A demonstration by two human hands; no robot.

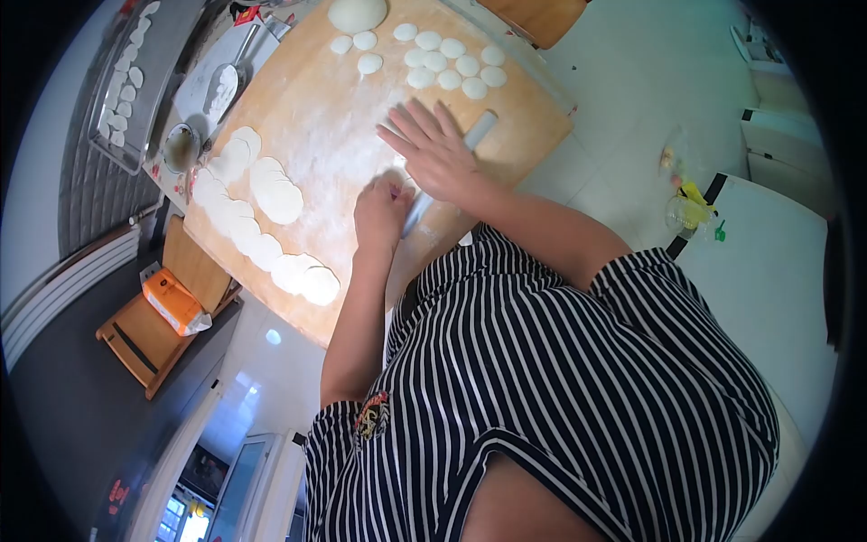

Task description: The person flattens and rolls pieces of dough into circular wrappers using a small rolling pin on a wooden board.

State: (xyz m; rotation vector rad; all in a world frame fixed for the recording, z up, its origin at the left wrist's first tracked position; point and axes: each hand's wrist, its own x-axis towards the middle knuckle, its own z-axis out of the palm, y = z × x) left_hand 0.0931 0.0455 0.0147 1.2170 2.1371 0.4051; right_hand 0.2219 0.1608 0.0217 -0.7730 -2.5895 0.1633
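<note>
My right hand lies flat across a pale rolling pin, palm down and fingers spread. Closer to my left side, my left hand is closed, its fingers curled by the other end of the pin. A bit of white dough shows at its fingertips, mostly hidden between the hands. Overlapping rolled dough wrappers form a curved row on the left of the floury wooden board. Several small dough pieces sit in a group at the far side, with a larger dough ball beside them.
A metal tray with dumpling-like pieces stands at the upper left. Near the board are a bowl and a plate with white flour. A wooden chair holds an orange package. Another chair touches the far side.
</note>
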